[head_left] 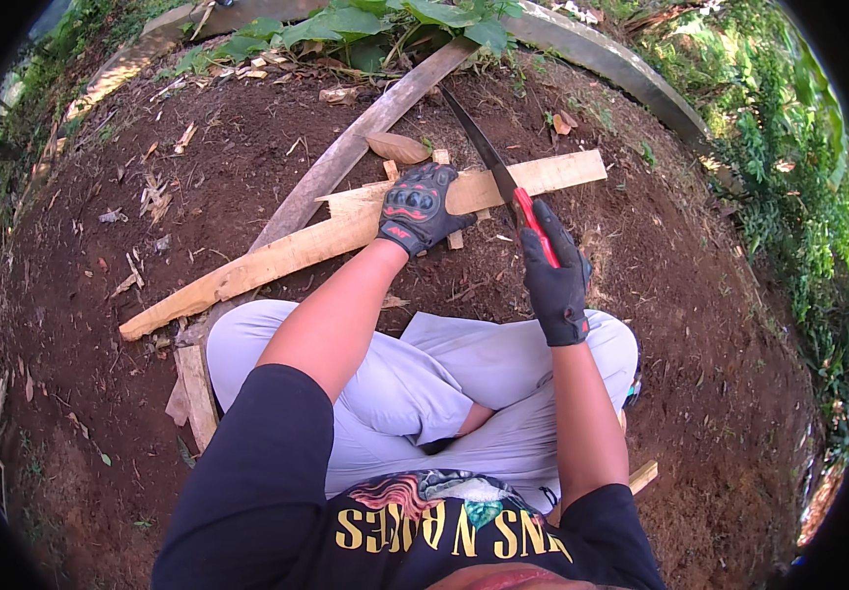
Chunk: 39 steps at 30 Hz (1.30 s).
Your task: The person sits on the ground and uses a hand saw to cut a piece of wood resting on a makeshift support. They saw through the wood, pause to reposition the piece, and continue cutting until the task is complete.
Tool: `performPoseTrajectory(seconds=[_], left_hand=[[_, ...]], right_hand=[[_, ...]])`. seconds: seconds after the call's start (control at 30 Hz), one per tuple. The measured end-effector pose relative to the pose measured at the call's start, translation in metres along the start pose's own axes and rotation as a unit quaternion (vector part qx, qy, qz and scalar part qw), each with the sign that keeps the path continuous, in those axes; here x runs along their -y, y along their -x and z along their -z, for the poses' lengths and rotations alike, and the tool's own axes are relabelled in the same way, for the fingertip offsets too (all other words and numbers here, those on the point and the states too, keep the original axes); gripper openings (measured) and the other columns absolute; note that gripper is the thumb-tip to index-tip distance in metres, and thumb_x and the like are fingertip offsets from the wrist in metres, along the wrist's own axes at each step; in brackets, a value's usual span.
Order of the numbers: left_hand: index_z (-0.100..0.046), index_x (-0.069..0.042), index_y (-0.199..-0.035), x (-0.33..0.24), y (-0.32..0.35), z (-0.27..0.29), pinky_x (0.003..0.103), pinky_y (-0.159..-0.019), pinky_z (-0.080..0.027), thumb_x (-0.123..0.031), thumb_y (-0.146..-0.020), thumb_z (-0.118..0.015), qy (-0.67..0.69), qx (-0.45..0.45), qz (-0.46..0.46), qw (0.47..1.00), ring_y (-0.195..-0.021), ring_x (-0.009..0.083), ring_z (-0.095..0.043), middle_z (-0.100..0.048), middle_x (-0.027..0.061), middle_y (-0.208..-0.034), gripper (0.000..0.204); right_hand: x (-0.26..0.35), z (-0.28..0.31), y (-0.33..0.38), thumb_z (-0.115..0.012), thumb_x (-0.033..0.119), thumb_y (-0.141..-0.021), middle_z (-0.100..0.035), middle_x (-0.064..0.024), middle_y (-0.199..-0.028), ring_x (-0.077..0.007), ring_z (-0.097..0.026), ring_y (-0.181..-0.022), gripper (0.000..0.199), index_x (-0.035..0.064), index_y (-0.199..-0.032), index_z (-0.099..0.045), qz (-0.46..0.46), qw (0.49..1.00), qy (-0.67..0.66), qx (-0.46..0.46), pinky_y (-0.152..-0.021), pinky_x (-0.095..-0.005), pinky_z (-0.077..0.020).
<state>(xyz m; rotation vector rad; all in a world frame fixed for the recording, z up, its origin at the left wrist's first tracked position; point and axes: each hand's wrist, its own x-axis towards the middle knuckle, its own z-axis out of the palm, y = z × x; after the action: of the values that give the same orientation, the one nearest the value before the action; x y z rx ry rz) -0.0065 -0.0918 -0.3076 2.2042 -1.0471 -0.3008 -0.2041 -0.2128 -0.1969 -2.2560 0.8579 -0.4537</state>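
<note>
Bare brown soil, strewn with wood chips and ringed by green plants, carries everything. Nearest, the person sits cross-legged in pale trousers, with a short piece of wood beside the left knee. Ahead of the knees a long pale plank lies slantwise, its near end toward the left edge of the soil patch and its far end toward the right. The gloved left hand presses flat on the plank, fingers spread, pinning it. Just right of it the gloved right hand is clamped round the red handle of a saw, whose dark blade crosses the plank close beside the left hand. Sawing through the plank looks to be the step in hand; a steady stroke, with the plank kept still and fingers clear of the teeth, seems called for. Farther off, a long grey board runs toward the leaves.
</note>
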Motion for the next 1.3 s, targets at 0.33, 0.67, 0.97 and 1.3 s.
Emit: performPoseTrajectory(seconds=[0.33, 0.67, 0.97, 1.3], left_hand=[[-0.07, -0.011, -0.139, -0.004, -0.006, 0.01, 0.047, -0.11, -0.054, -0.059, -0.079, -0.089, -0.014, 0.076, 0.05, 0.996, -0.125, 0.035, -0.07, -0.074, 0.0156, -0.13, 0.079], [-0.078, -0.01, -0.112, -0.002, -0.011, 0.007, 0.05, -0.096, -0.058, -0.057, -0.079, -0.09, 0.003, 0.079, 0.011, 0.997, -0.109, 0.0379, -0.074, -0.078, 0.0164, -0.113, 0.059], [-0.072, -0.01, -0.122, 0.002, -0.004, 0.005, 0.049, -0.105, -0.054, -0.054, -0.078, -0.091, -0.008, 0.059, 0.032, 0.998, -0.12, 0.0365, -0.07, -0.073, 0.0172, -0.123, 0.065], [-0.067, -0.009, -0.135, 0.011, 0.011, -0.018, 0.052, -0.118, -0.046, -0.053, -0.083, -0.088, -0.125, -0.042, -0.115, 0.985, -0.137, 0.0379, -0.061, -0.065, 0.0167, -0.145, 0.071]], right_hand=[[0.123, 0.164, 0.089, -0.074, 0.01, -0.103, -0.079, -0.0168, -0.132, -0.0237, -0.076, -0.116, 0.046, 0.0044, -0.148, -0.069, -0.262, 0.961, -0.029, 0.079, -0.1, -0.0373, -0.0584], [0.052, 0.04, 0.01, -0.072, 0.024, -0.104, -0.077, -0.0229, -0.134, -0.0344, -0.074, -0.127, 0.044, 0.0068, -0.145, -0.071, -0.071, 0.997, 0.025, 0.033, -0.109, -0.0424, -0.0558], [0.002, -0.014, -0.016, -0.073, 0.028, -0.105, -0.071, -0.0229, -0.145, -0.0375, -0.069, -0.134, 0.049, 0.0109, -0.15, -0.068, -0.07, 0.994, -0.078, 0.039, -0.111, -0.0449, -0.0546], [-0.001, 0.0, -0.005, -0.075, 0.024, -0.106, -0.078, -0.0105, -0.121, -0.0127, -0.066, -0.082, 0.05, 0.0174, -0.155, -0.066, -0.116, 0.99, -0.067, 0.052, -0.073, -0.0326, -0.0554]])
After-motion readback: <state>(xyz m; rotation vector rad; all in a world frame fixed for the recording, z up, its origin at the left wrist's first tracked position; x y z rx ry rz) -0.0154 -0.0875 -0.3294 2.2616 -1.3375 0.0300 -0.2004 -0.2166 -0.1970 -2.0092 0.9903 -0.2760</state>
